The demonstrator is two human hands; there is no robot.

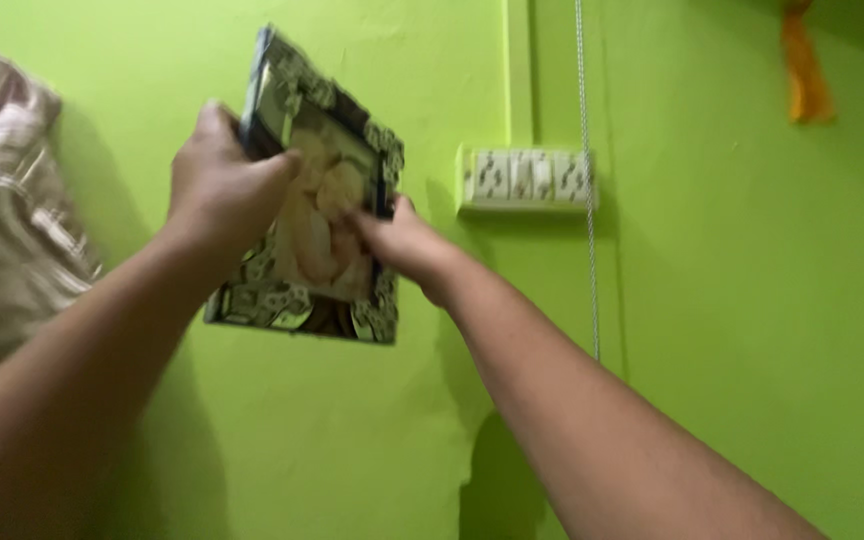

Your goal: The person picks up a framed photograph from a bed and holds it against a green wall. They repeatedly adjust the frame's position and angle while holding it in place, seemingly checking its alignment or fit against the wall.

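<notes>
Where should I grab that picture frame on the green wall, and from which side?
Take the frame by its two side edges, one hand from each side, as the left hand and right hand do now. It is flat, rectangular and tilted against the wall, so the edges probably give the surest grip and keep fingers off the picture.

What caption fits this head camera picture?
Two hands, left hand and right hand, hold a picture frame against a green wall.
</notes>
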